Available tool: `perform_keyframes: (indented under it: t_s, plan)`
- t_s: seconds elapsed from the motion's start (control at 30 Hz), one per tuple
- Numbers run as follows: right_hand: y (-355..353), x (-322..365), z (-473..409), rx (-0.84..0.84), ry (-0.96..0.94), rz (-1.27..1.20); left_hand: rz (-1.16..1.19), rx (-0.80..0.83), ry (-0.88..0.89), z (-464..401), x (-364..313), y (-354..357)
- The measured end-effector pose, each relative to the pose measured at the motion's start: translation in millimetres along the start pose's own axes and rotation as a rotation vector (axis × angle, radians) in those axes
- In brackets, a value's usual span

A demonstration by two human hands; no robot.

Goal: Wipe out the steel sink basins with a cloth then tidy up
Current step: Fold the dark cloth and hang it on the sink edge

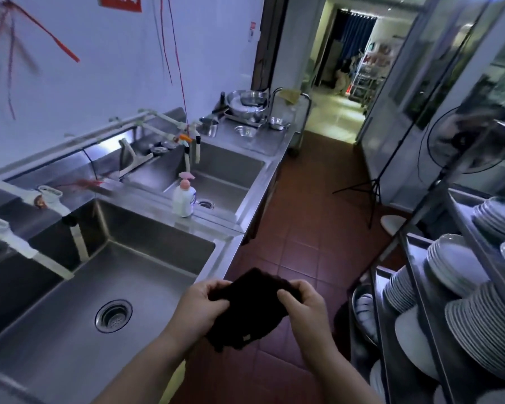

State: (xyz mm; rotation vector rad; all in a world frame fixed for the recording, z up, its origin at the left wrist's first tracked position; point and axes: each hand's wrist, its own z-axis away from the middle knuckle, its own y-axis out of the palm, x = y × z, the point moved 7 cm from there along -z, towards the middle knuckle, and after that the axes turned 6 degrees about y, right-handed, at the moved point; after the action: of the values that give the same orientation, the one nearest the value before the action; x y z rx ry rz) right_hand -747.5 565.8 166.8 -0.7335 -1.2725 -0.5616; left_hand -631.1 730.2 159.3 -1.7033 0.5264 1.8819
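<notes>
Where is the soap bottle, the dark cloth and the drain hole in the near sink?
soap bottle [183,201]: head view, on its white body.
dark cloth [252,309]: head view, its middle.
drain [113,315]: head view, on the strainer.

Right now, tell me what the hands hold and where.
Both hold the dark cloth: left hand pinches its left edge, right hand its right edge.
</notes>
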Motion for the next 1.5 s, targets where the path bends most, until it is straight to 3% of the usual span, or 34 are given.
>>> perform_keyframes:
  t_s: [0.43,0.67,1.2,1.5]
  plan:
    - [-57.6,27.6,-216.3,0.222,-0.027,-0.001,-0.032,-0.211,-0.009,-181.8,-30.5,101.1]
    - [-32.1,44.7,-317.5,0.312,-0.036,0.016,-0.040,-0.357,0.011,-268.6,-48.5,93.9]
    - [45.2,90.9,-565.7,0.255,-0.017,0.096,-0.003,-0.369,-0.002,-532.4,-73.1,44.9]
    - [70.0,81.1,-698.7,0.365,0.033,0.093,-0.007,-0.490,-0.048,-644.0,-69.4,53.9]
